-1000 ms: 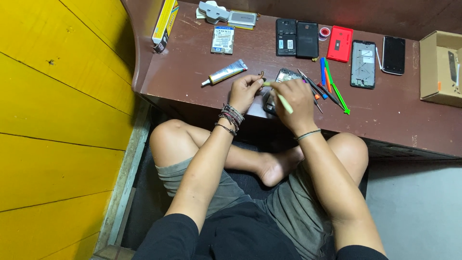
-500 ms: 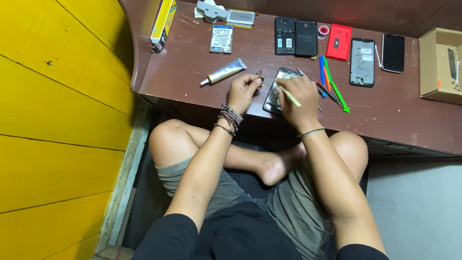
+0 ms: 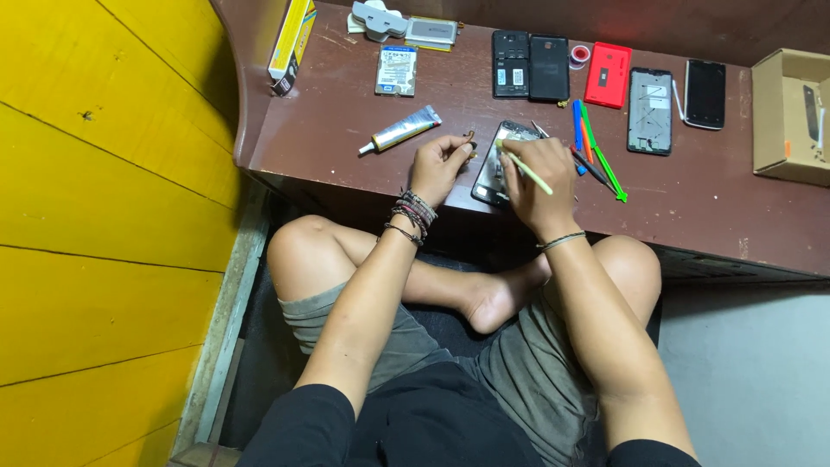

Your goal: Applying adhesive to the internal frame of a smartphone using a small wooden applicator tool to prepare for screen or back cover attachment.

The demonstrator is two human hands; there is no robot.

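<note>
Dark brown wooden table (image 3: 363,112): opened black phone (image 3: 489,169) at its front edge. Right hand (image 3: 534,177) grips a pale green stick (image 3: 529,171) over it; left hand (image 3: 441,160), just beside, pinches a tiny part.

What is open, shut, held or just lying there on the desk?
Opened phone: back off, flat on the desk.
Pale stick tool: held in right hand.
Left hand: pinching something tiny.
Glue tube: lying down.
Cardboard box: open.
</note>
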